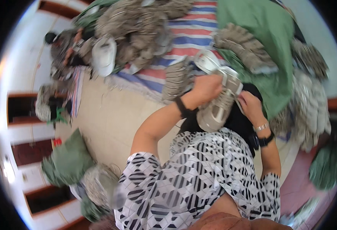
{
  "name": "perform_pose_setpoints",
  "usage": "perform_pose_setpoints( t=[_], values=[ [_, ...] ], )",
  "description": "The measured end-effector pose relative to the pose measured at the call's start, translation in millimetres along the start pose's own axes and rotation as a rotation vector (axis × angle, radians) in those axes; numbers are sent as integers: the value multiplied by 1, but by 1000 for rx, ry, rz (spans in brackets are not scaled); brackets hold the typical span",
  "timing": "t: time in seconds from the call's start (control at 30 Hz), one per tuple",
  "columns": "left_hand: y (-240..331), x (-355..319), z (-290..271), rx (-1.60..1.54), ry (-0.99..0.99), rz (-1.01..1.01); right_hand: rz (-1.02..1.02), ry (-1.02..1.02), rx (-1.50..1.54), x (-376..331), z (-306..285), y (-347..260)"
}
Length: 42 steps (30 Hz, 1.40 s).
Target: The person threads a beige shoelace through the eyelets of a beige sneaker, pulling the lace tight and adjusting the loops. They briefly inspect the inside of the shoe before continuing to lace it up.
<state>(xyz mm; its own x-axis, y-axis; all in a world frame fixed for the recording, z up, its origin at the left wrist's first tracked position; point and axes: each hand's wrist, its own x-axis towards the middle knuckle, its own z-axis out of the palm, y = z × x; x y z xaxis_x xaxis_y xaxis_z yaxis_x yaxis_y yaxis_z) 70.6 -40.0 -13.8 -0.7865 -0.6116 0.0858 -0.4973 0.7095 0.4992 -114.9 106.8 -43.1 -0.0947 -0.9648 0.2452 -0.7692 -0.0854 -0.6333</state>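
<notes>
A beige and grey lace-up sneaker (215,111) rests on my lap, its toe toward me. Curled over the laces near its opening is my left hand (208,87), closed on the shoe. At the shoe's right side my right hand (251,107) is closed in a pinch; a thin pale edge shows at its fingertips, too small to name. Just beyond the sneaker lies a white shoe-shaped piece (206,60), partly covered by the shoe's far end. A stack of beige shoe uppers (177,78) stands left of it.
A striped sheet (191,28) carries heaped beige uppers (128,27) and a white sole (104,56). Green cloth (258,38) spreads at the right, with another row of uppers (245,46) on it. Green sacks (70,159) sit at the left. Another person (66,50) works far left.
</notes>
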Motion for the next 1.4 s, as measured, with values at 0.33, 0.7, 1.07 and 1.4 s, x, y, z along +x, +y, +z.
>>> perform_pose_setpoints(
  t=[0.33, 0.7, 1.07, 1.4],
  values=[
    [-12, 44, -54, 140, -367, 634, -366, -268, -285, 34, -28, -19],
    [-22, 52, -39, 171, -475, 739, 24, -454, 5, 55, -32, -41],
    [-21, 49, 1, -76, -319, 658, 98, -421, -325, 41, -17, -38],
    [-37, 64, 4, -698, -521, 374, 444, 411, 866, 49, -36, -10]
  ],
)
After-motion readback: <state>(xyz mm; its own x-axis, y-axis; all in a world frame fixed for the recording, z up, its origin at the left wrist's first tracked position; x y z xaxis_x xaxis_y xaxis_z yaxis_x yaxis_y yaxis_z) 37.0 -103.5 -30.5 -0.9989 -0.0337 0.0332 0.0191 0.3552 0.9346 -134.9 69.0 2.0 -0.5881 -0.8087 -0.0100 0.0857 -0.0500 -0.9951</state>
